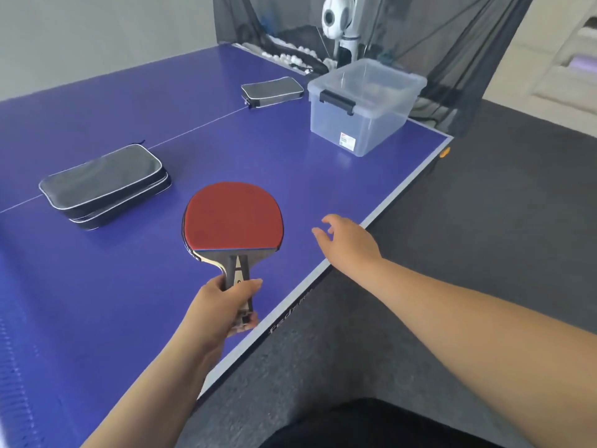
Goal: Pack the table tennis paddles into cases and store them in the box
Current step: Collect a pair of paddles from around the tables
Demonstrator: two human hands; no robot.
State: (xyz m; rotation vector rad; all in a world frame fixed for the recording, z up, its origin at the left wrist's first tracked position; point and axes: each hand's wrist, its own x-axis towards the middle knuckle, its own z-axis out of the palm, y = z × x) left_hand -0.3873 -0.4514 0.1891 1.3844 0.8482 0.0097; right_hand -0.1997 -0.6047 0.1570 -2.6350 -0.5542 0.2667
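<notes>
My left hand (223, 307) grips the handle of a red-faced paddle (234, 218), held above the blue table; a second paddle edge seems stacked beneath it. My right hand (347, 240) hovers with relaxed fingers over the table's right edge, holding nothing. Two grey zip cases (103, 185) lie stacked at the left. Another grey case (273, 91) lies farther back. The clear plastic box (365, 105) stands without a lid at the far right corner.
The blue table tennis table (290, 176) has a white border along its right edge. Behind it stand a ball-feeding robot (339, 24) and a dark net with white balls (290, 58). Dark carpet lies to the right.
</notes>
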